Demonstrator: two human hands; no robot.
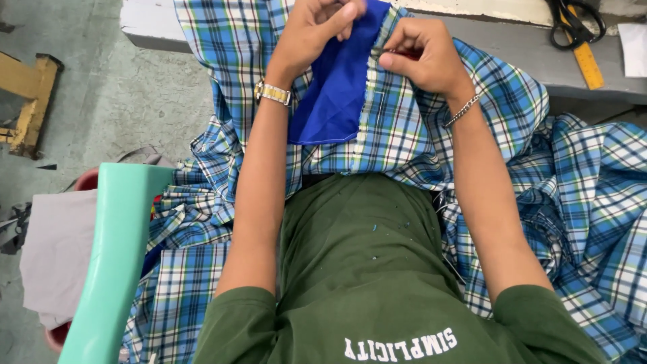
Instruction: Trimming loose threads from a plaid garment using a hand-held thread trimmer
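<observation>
Tailoring workshop, worn grey workbench (512, 50) at twelve o'clock, black scissors (573, 20) and yellow ruler (588, 64) at one o'clock, heaps of blue plaid cloth (579, 202), bare concrete floor (114, 101)

Layout as observed. The checked cloth (418, 135) spreads across the person's lap at frame centre and spills to the lower left and right edge. The plain cloth panel (337, 87) lies on it, upper centre. The left hand (317, 30) grips the panel's upper edge; the right hand (421, 57) pinches the checked cloth just right of it. The table (499, 47) runs behind, along the top. Scissors (573, 23) and a ruler (586, 64) lie on it, upper right. A chair arm (114, 256) stands lower left; a wooden frame (30, 101) at the left edge.
</observation>
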